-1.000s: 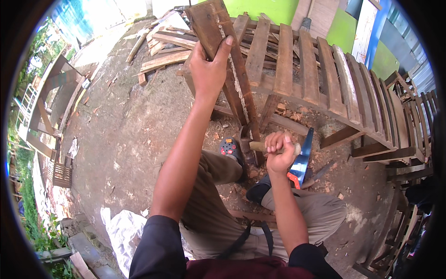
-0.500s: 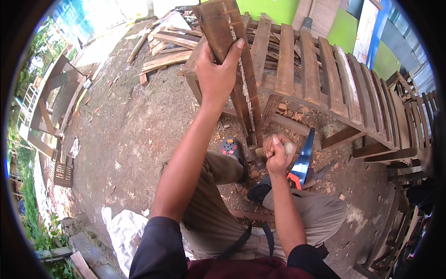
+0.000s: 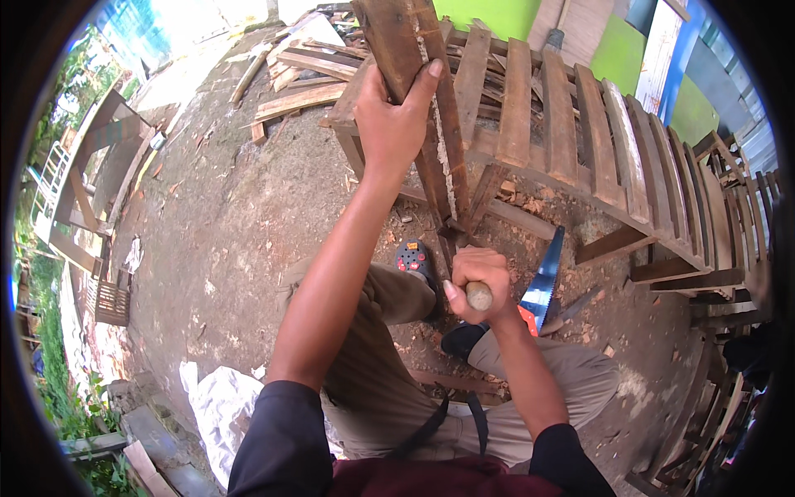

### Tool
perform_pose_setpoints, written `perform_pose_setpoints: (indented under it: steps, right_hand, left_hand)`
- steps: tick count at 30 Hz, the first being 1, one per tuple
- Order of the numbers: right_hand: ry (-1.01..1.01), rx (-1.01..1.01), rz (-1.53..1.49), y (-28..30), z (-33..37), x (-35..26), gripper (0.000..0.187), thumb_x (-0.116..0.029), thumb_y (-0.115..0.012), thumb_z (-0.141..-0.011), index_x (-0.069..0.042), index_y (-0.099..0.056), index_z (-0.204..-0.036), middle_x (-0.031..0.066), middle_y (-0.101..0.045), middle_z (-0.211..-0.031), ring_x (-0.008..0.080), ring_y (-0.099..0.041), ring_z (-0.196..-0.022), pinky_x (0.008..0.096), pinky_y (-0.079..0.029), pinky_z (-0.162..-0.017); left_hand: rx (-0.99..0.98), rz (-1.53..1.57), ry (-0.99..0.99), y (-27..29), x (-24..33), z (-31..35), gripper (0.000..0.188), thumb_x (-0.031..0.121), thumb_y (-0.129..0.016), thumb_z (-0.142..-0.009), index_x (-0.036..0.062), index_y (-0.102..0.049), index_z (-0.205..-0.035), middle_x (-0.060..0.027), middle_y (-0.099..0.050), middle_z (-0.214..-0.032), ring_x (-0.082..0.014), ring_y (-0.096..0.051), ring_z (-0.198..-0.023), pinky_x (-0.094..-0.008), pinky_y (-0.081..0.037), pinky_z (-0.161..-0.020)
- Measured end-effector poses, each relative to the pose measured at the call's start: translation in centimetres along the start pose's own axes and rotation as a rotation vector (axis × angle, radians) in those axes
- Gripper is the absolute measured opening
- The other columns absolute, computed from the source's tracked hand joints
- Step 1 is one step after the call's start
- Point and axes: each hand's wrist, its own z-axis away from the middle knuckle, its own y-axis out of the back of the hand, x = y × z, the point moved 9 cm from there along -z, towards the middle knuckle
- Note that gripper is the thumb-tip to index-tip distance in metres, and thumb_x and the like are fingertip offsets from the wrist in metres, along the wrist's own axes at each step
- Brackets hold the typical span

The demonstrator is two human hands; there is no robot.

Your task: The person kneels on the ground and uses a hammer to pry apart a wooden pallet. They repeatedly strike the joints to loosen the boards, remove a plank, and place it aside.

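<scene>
My left hand [image 3: 393, 132] is closed around a long brown wooden beam [image 3: 396, 50], thumb across its upper face. The beam stands tilted, with a ragged pale strip running down its length. Near its lower end, my right hand [image 3: 483, 277] grips a hammer by its round wooden handle [image 3: 479, 296], the butt pointing toward me. The hammer's dark head [image 3: 451, 226] shows only partly, close against the beam's lower end; whether they touch I cannot tell. To the right of that hand lies a handsaw [image 3: 544, 277] with a blue blade and orange handle, partly hidden by my wrist.
A slatted wooden bench [image 3: 555, 124] extends along the right, beside the beam. Scrap boards [image 3: 306, 83] are piled at the back. My shoe [image 3: 411, 258] is by the beam's foot, a white sack [image 3: 222, 414] lies at lower left, and a wooden frame [image 3: 83, 182] stands far left.
My right hand has swung the hammer, its head rising toward the beam's lower end and the handle butt turning toward me. The left hand keeps its grip, the beam shifting slightly.
</scene>
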Motion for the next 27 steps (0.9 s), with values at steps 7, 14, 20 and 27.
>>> perform_pose_setpoints:
  steps: [7,14,20,27]
  right_hand:
    - [0.167,-0.512,0.141,-3.7,1.2,-1.2,0.023,-0.013,-0.071,-0.063,-0.008,-0.049,-0.059,0.0064,-0.048,-0.055,0.0277,-0.053,-0.051,0.0378,-0.040,-0.049]
    - [-0.479,-0.100,-0.549,-0.7,5.5,3.4,0.029,-0.010,-0.059,-0.083,-0.005,-0.043,-0.060,0.0037,-0.042,-0.054,0.0128,-0.040,-0.046,0.0292,-0.033,-0.046]
    - [-0.607,0.334,-0.666,-1.1,11.2,5.3,0.033,-0.010,-0.054,-0.090,-0.004,-0.039,-0.062,0.0020,-0.042,-0.056,0.0085,-0.036,-0.050,0.0263,-0.029,-0.046]
    - [-0.430,0.468,-0.393,1.9,5.9,4.5,0.029,-0.010,-0.052,-0.089,-0.003,-0.041,-0.062,0.0028,-0.042,-0.056,0.0095,-0.037,-0.049,0.0265,-0.030,-0.047]
  left_hand:
    - [-0.007,0.052,-0.033,-0.5,-0.2,0.1,0.039,0.032,-0.073,-0.090,-0.0006,-0.064,-0.109,-0.0048,-0.070,-0.091,-0.0084,-0.063,-0.083,-0.0250,-0.049,-0.073]
    - [0.032,0.001,-0.006,0.6,-1.0,-1.1,0.041,0.034,-0.073,-0.090,-0.0006,-0.064,-0.110,-0.0054,-0.070,-0.093,-0.0096,-0.063,-0.084,-0.0262,-0.049,-0.075]
    - [0.006,0.041,0.031,0.1,-1.3,-0.9,0.043,0.036,-0.073,-0.090,-0.0011,-0.064,-0.110,-0.0057,-0.070,-0.092,-0.0099,-0.062,-0.082,-0.0262,-0.049,-0.074]
    - [0.015,0.032,0.006,-0.1,-0.1,0.5,0.042,0.038,-0.078,-0.084,0.0009,-0.066,-0.099,-0.0073,-0.071,-0.083,-0.0129,-0.065,-0.077,-0.0304,-0.051,-0.073]
